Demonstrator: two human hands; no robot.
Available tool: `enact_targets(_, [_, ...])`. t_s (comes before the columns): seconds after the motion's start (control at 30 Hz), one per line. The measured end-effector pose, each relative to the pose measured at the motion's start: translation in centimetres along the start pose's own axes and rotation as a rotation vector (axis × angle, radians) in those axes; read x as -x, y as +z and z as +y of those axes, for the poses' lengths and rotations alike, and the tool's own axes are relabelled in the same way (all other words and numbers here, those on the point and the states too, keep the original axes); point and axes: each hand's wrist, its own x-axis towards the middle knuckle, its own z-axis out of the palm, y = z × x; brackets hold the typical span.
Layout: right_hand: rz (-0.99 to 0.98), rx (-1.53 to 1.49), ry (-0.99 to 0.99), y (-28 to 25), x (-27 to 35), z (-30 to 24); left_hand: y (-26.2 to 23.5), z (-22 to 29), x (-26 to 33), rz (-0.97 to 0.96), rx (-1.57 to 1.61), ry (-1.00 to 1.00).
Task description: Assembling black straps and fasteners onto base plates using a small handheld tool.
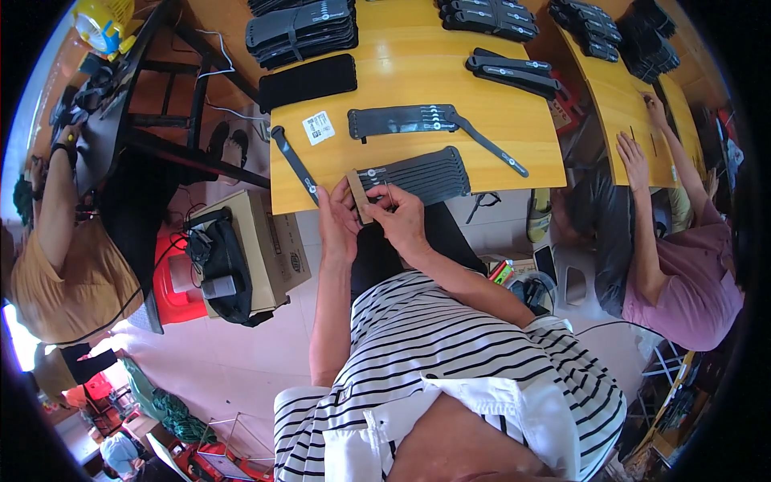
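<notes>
Near the front edge of the yellow table, a flat brown strip (358, 195), perhaps card or wood, stands across the left end of a fanned row of black straps (434, 175). My left hand (339, 221) curls its fingers against the strip's left side. On the right side, my right hand (399, 219) grips the strip's lower part with bent fingers and thumb. Just left of my hands lies a narrow black strap (295, 159). Beyond them are a wide black strap (397, 121) and a narrow strap (490, 146) angled off its right end.
A white printed label (318, 127) lies on the table (401, 48). Farther back are a black pad (307, 83), bundled straps (301, 32) and more straps (512, 71). Co-workers sit left and right; one person's hand (633, 159) rests on another table. A carton (269, 253) stands lower left.
</notes>
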Motion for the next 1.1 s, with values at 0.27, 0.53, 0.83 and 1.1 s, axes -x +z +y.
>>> enact_targets(0.27, [0.006,0.081,-0.020,-0.3,0.1,-0.7,0.3,0.2,0.4,-0.032,0.020,-0.013])
enact_targets(0.53, [0.005,0.124,-0.003,-0.5,0.1,-0.8,0.6,0.0,0.5,-0.046,0.049,0.003])
enact_targets(0.83, [0.010,0.125,-0.012,-0.6,0.5,-0.9,0.5,-0.1,0.7,-0.055,0.000,0.004])
enact_targets(1.1, [0.027,0.143,-0.045,-0.6,-0.1,-0.2,0.5,0.1,0.0,-0.043,0.007,-0.010])
